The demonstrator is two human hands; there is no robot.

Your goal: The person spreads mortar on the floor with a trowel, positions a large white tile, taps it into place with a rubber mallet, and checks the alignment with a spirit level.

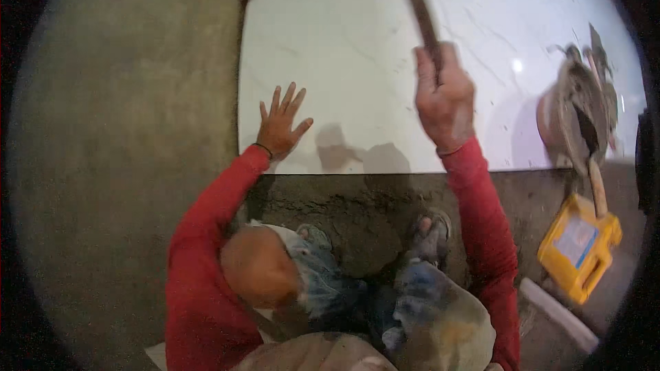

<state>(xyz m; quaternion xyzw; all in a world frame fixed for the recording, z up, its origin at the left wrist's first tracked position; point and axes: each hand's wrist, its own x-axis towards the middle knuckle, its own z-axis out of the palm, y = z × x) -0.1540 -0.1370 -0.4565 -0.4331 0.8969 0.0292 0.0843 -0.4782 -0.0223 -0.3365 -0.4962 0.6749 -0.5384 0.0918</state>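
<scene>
The left hand (282, 124), bare and palm down, was spread wide over the near left part of a large, glossy white slab with faint grey veins (357, 41); whether the whole palm pressed on it could not be told. A thin dark band (262, 150) circled its wrist.

Up and to the right of it, the right hand (447, 99) was closed around a slim, dark reddish-brown tool handle (421, 10), held above the slab. The handle ran up and away from the fist and was blurred, its far end cut off by the upper edge, so the kind of tool could not be made out. A small dark piece at that edge, right of the handle, was too cropped to identify.

To the right of the right hand stood a round, grey-crusted bucket (574, 113), its contents mostly hidden; the dark tools beyond it merged together. Below the bucket, a pale wooden handle (597, 189) reached down to a yellow plastic jug with a pale label (579, 247). Nearer the body, a whitish strip (560, 315) lay on the ground.

Left of the left hand spread a dull grey-brown surface (130, 130), fading into the dark rim. Below that hand, a blurred, rounded brownish shape (258, 268) partly covered the left leg and could not be identified.
</scene>
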